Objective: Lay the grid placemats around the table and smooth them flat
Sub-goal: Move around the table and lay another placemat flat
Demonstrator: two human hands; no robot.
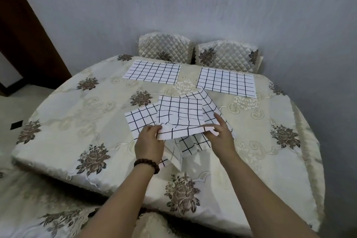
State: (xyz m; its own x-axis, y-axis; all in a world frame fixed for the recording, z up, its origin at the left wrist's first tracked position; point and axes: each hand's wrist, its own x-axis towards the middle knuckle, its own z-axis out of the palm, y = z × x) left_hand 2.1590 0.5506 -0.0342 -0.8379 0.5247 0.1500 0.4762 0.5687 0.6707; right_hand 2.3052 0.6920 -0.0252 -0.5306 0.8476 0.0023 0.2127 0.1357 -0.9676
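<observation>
Two white placemats with black grid lines lie flat at the far side of the round table (77, 114): one at the back left (152, 72), one at the back right (227, 83). A loose pile of more grid placemats (140, 120) sits in the middle. I hold the top placemat (180, 116) by its near edge, lifted and wrinkled. My left hand (149, 143), with a bead bracelet on the wrist, pinches its left corner. My right hand (219, 133) pinches its right corner, index finger stretched out over the pile.
A cream tablecloth with brown flower prints covers the table. Two quilted chair backs (164, 48) (226, 55) stand behind the far placemats, against a grey wall. A dark door frame (25, 31) is at the left. Another covered chair lies near my body.
</observation>
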